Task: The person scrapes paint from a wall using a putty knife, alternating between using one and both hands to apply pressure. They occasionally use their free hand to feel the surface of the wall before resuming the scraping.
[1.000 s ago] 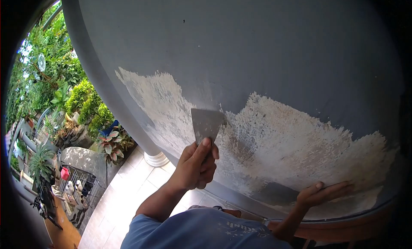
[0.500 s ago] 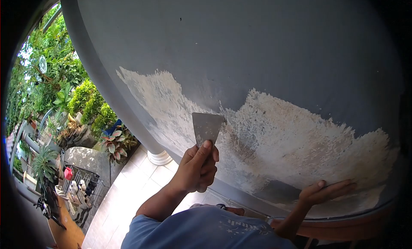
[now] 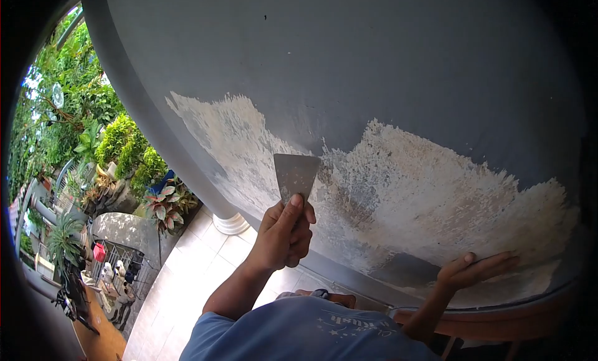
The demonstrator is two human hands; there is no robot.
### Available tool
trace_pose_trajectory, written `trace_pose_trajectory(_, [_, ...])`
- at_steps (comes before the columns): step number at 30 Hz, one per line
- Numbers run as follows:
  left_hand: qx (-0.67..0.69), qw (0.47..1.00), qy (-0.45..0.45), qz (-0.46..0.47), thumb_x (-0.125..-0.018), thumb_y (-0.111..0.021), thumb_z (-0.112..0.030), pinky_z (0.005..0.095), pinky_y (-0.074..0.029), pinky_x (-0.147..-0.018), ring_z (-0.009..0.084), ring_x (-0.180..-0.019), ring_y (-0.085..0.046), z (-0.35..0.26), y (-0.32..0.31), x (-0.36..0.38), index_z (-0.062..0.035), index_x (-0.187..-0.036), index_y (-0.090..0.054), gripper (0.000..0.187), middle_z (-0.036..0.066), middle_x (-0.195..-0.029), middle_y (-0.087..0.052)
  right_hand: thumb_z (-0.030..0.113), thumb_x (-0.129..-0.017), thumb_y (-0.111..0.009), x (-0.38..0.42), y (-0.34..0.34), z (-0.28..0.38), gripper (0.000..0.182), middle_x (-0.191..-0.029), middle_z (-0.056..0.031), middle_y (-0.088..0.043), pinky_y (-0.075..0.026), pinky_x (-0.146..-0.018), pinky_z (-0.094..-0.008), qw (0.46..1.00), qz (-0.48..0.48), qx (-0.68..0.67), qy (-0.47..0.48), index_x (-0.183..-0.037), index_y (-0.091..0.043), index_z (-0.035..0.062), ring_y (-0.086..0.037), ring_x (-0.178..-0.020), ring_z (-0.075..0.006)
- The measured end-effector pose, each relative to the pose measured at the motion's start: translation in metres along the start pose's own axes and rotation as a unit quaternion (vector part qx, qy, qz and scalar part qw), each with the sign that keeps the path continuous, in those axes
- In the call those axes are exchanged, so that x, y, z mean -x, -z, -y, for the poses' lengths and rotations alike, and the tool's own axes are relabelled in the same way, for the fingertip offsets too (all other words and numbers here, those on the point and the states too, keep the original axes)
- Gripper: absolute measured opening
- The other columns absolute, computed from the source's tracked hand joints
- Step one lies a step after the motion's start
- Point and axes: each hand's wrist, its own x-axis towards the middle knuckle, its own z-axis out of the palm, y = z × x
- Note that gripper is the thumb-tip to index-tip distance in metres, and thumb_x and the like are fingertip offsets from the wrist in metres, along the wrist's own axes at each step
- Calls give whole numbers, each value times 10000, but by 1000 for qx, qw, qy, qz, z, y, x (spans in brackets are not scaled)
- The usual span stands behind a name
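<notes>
My left hand (image 3: pixel 286 233) is closed around the lower end of a putty knife (image 3: pixel 296 173), thumb laid along its face. The knife's wide, flat metal blade points upward and overlaps a scraped part of the grey wall (image 3: pixel 398 56). Pale, rough patches (image 3: pixel 430 190) show on the wall where the grey paint is gone, with ragged upper edges. My right hand (image 3: pixel 476 270) is stretched out at the lower right, fingers extended along the pale surface and thumb apart, with nothing seen in it. The knife's handle is hidden inside my left fist.
A rounded grey edge (image 3: pixel 159 146) bounds the wall on the left, near a white column base (image 3: pixel 230 224). Pale floor tiles (image 3: pixel 180 280) lie below. Green plants (image 3: pixel 121 143) and a metal rack (image 3: pixel 128 261) stand outside at left. Reddish-brown furniture (image 3: pixel 479 327) is at lower right.
The putty knife and my left hand have shifted slightly up and left, with the blade turned a little. My right hand stays along the wall. The whole view has moved slightly.
</notes>
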Motion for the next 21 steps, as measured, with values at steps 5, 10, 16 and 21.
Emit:
trace_pose_trajectory(5, [-38, 999, -5, -2, -1005, -364, -440, 220, -182, -303, 40, -349, -238, 6, 10, 2, -75, -846, -508, 423, -60, -505, -265, 514, -972, -193, 0, -1, 1, 732, -1510, -297, -76, -118, -1115, -560, 1000, 0, -7, -13, -1469, -144, -22, -92, -1404, -452])
trace_pose_trajectory(10, [-20, 999, -32, 32, -1007, -356, -440, 216, -180, -307, 36, -357, -236, -12, -10, -8, -92, -857, -516, 411, -65, -502, -263, 539, -961, -186, 0, 2, 8, 761, -1510, -299, -64, -104, -1120, -551, 997, 23, -19, -67, -1473, -112, -19, -74, -1408, -444])
trace_pose_trajectory(16, [6, 999, 0, 33, -1006, -353, -446, 211, -187, -322, 35, -364, -228, 7, -2, -5, -99, -853, -525, 417, -70, -508, -261, 541, -960, -172, 15, -6, 14, 765, -1513, -297, -44, -83, -1111, -580, 999, 16, 10, -49, -1475, -91, -19, -46, -1406, -457])
trace_pose_trajectory(21, [-16, 999, 1, 42, -1007, -355, -440, 221, -196, -317, 40, -359, -239, -8, -7, -7, -93, -852, -520, 414, -64, -511, -269, 544, -960, -157, 14, -7, 15, 768, -1512, -298, -39, -87, -1105, -592, 998, 21, 0, -51, -1474, -79, -21, -44, -1402, -467])
